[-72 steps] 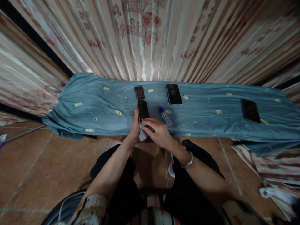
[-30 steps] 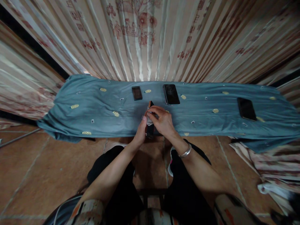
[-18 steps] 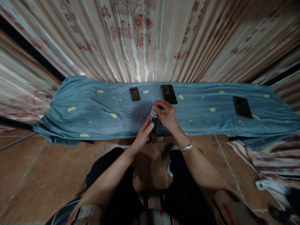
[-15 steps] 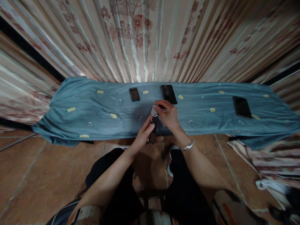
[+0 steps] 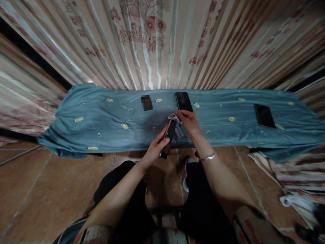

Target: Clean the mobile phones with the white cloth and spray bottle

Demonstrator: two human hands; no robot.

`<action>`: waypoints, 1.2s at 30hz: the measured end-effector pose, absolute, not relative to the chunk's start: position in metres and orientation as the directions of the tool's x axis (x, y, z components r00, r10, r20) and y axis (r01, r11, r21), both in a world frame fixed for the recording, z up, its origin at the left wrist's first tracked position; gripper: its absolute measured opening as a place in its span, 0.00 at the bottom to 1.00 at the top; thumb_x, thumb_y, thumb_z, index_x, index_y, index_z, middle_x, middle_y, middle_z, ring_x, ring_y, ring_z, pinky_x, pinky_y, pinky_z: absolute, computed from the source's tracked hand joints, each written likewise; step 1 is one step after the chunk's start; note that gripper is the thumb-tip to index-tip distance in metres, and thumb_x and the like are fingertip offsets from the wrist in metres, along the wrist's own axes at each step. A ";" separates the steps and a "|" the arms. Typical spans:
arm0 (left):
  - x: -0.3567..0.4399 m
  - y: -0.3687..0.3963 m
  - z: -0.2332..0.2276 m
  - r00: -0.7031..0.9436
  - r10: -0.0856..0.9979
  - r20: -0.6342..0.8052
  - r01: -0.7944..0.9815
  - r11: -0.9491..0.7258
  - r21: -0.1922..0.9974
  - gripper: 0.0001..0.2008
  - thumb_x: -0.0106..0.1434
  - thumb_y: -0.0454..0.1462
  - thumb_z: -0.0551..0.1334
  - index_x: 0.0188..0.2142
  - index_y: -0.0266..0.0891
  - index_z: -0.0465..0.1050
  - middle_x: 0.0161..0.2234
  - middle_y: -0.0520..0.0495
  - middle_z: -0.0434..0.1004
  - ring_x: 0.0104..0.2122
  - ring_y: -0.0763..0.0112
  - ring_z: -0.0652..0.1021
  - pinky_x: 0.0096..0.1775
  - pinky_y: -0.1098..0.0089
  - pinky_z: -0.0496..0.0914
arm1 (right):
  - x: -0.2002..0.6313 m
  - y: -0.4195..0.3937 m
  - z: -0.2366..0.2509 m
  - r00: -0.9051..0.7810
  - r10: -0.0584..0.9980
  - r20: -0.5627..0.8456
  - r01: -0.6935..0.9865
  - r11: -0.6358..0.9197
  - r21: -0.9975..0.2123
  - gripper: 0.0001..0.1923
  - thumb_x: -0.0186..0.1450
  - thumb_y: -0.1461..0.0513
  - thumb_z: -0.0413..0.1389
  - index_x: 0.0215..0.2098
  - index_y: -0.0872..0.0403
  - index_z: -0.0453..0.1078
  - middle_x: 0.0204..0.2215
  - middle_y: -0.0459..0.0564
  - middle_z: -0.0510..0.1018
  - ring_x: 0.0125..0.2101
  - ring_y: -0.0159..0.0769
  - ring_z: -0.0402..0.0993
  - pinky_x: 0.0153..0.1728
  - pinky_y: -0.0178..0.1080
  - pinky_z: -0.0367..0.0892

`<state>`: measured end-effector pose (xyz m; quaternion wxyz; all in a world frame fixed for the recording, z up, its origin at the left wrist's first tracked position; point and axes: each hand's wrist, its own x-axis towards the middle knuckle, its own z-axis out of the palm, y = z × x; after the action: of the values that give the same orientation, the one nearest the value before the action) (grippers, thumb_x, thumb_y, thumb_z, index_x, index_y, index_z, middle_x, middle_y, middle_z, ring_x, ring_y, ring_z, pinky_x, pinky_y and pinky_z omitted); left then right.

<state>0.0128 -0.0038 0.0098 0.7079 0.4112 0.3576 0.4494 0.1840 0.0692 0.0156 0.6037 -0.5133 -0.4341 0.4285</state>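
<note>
The left hand (image 5: 155, 149) reaches forward from the lap, fingers curled around a dark phone (image 5: 168, 139). It holds the phone up on its edge, tilted, just over the near edge of the blue cloth (image 5: 106, 125). The right hand (image 5: 189, 122) is bent in at the wrist, with a silver bracelet (image 5: 208, 157) on it. Its fingertips pinch a small white wipe (image 5: 172, 116) at the top end of that phone. A little clear bottle (image 5: 179, 131) lies just beside the hand. Farther back, three more phones lie flat on the cloth: one small (image 5: 146, 102), one in the middle (image 5: 183, 101), one far right (image 5: 264, 116). That makes four phones.
</note>
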 end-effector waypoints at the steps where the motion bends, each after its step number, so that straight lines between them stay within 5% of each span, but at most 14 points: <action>1: 0.012 -0.004 0.011 0.339 0.930 -0.143 -0.341 0.263 0.902 0.27 0.57 0.42 0.71 0.57 0.47 0.76 0.64 0.50 0.70 0.68 0.50 0.62 0.67 0.54 0.57 | 0.185 0.069 0.015 0.251 0.966 0.070 -0.093 0.096 -0.991 0.10 0.51 0.53 0.67 0.26 0.51 0.80 0.25 0.44 0.82 0.27 0.32 0.74 0.32 0.36 0.69; 6: 0.008 -0.010 0.020 0.319 0.925 -0.208 -0.374 0.325 0.869 0.25 0.58 0.40 0.70 0.57 0.48 0.76 0.64 0.50 0.70 0.66 0.49 0.65 0.64 0.54 0.64 | 0.189 0.069 0.011 0.244 0.969 0.045 -0.087 0.068 -0.994 0.11 0.49 0.52 0.66 0.21 0.51 0.77 0.21 0.43 0.80 0.26 0.33 0.72 0.31 0.37 0.67; 12: 0.005 -0.011 0.026 0.344 0.901 -0.267 -0.426 0.402 0.810 0.30 0.60 0.41 0.68 0.62 0.48 0.71 0.63 0.47 0.71 0.52 0.51 0.79 0.50 0.54 0.77 | 0.191 0.072 0.005 0.257 0.966 0.027 -0.055 0.043 -0.998 0.12 0.48 0.51 0.65 0.22 0.51 0.76 0.22 0.43 0.80 0.27 0.34 0.73 0.31 0.38 0.68; 21: -0.001 -0.004 0.029 0.405 0.876 -0.261 -0.504 0.452 0.736 0.33 0.62 0.45 0.64 0.65 0.46 0.63 0.44 0.44 0.83 0.34 0.61 0.84 0.36 0.62 0.80 | 0.188 0.072 -0.003 0.205 0.975 -0.086 -0.227 -0.039 -0.973 0.11 0.47 0.53 0.68 0.23 0.51 0.78 0.23 0.44 0.82 0.28 0.35 0.77 0.31 0.37 0.70; 29: -0.003 0.005 0.028 0.413 0.833 -0.368 -0.553 0.550 0.625 0.28 0.68 0.46 0.57 0.65 0.39 0.63 0.41 0.40 0.84 0.38 0.53 0.85 0.39 0.55 0.79 | 0.185 0.070 -0.007 0.168 0.973 -0.155 -0.355 -0.087 -0.931 0.11 0.47 0.54 0.70 0.25 0.50 0.78 0.24 0.44 0.82 0.27 0.35 0.77 0.32 0.38 0.73; 36: 0.004 0.011 0.024 0.400 0.838 -0.371 -0.581 0.545 0.605 0.25 0.69 0.46 0.55 0.61 0.36 0.68 0.40 0.39 0.84 0.37 0.55 0.84 0.48 0.50 0.76 | 0.181 0.074 -0.015 0.183 0.964 -0.195 -0.399 -0.109 -0.911 0.09 0.51 0.55 0.69 0.25 0.50 0.78 0.26 0.44 0.83 0.30 0.38 0.80 0.35 0.40 0.75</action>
<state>0.0037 0.0112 0.0241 0.8138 0.1940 0.3317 0.4359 0.1806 0.0736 -0.0148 0.5995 -0.4815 -0.2933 0.5680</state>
